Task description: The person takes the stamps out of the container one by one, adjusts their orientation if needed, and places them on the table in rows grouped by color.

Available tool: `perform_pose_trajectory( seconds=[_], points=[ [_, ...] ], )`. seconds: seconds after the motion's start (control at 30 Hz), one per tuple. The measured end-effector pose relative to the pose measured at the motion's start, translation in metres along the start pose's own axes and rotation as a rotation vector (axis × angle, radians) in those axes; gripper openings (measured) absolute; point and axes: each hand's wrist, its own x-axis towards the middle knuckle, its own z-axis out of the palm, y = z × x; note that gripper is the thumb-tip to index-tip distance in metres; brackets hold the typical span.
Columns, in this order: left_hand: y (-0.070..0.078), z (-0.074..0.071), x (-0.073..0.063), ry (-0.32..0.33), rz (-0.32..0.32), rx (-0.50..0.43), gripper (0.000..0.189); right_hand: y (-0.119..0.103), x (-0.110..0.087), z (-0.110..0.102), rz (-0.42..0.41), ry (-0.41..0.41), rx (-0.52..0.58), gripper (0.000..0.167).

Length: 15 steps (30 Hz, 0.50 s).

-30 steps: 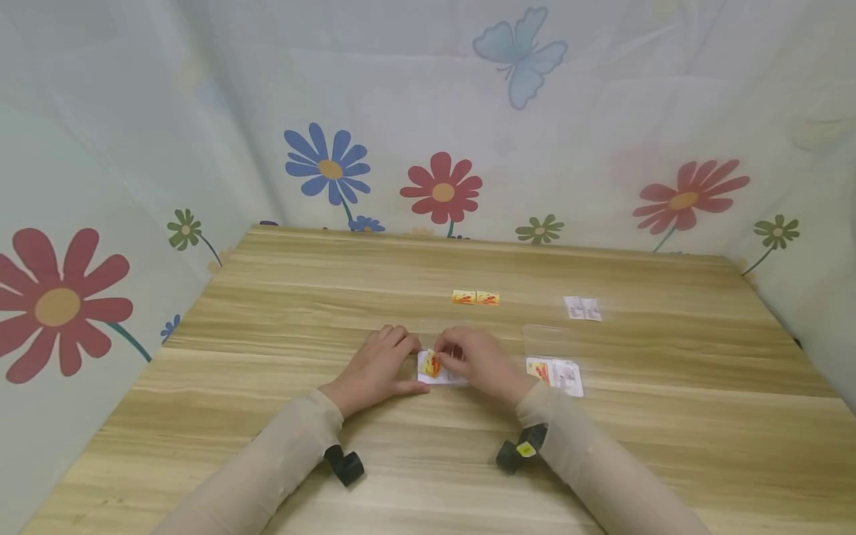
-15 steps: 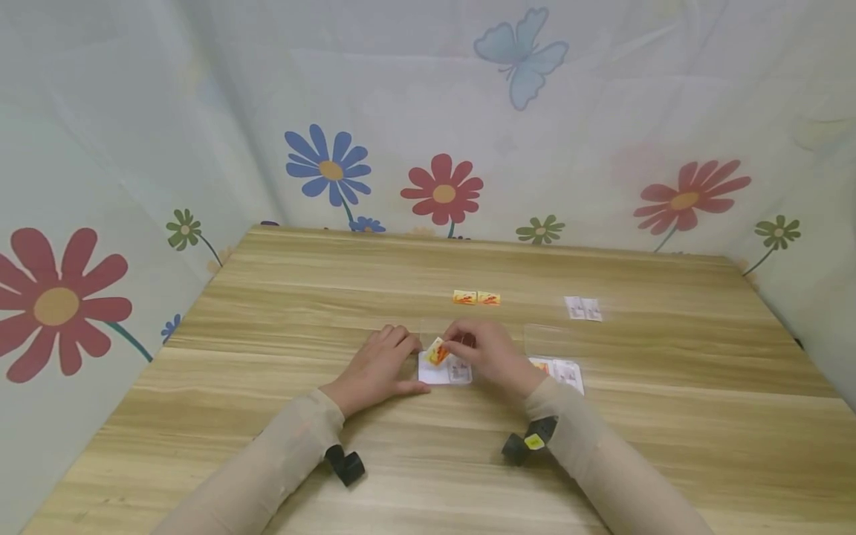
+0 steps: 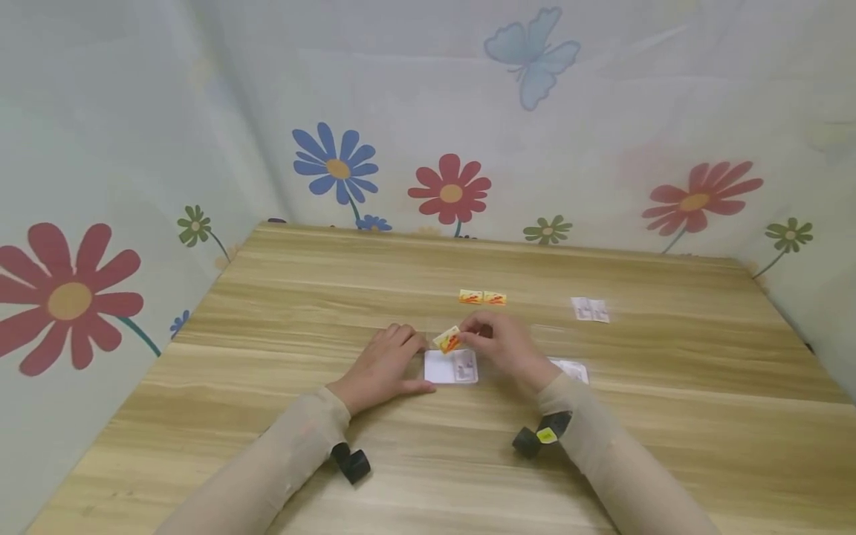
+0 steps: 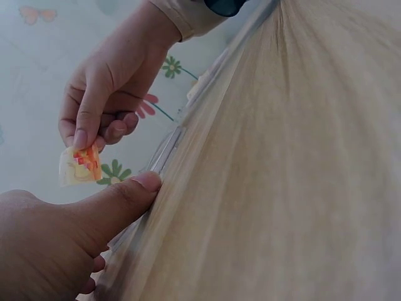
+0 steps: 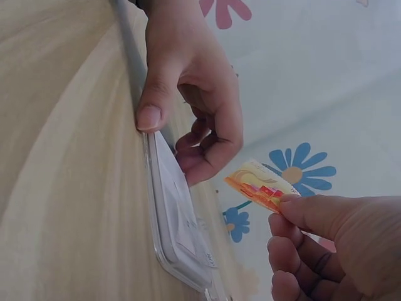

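Note:
My right hand (image 3: pixel 508 348) pinches a small yellow-and-red stamp (image 3: pixel 447 340) between thumb and forefinger, raised over the far edge of a shallow white case (image 3: pixel 438 366). Its edge looks finely toothed in the right wrist view. Inside the case a pale printed stamp (image 3: pixel 464 366) lies in the right half; the left half shows bare white. My left hand (image 3: pixel 386 365) holds the case at its left side, thumb (image 5: pixel 150 117) on the near edge and fingers bent round the far side. The case's clear lid is folded back and hard to see.
A second case (image 3: pixel 571 370) with a pale stamp stands to the right, partly hidden by my right wrist. Two yellow stamps (image 3: pixel 483 297) lie side by side farther back, and a pale pair (image 3: pixel 590 309) lies to their right. A floral curtain (image 3: pixel 414 89) hangs behind the table.
The right hand has lifted the yellow-and-red stamp from the left half of the case and moved it back and rightward. The pale stamp there came into view. My left hand keeps its place.

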Motion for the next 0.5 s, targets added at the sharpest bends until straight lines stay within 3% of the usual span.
perform_pose_trajectory(
  seconds=[0.23,0.5],
  points=[
    [0.0,0.0,0.001,0.007,0.013,0.004,0.061,0.005,0.002,-0.007,-0.037,0.031,-0.02,0.012],
    [-0.001,0.001,-0.001,0.022,0.013,0.011,0.061,0.003,0.005,-0.014,0.037,0.012,-0.007,0.014]
  ],
)
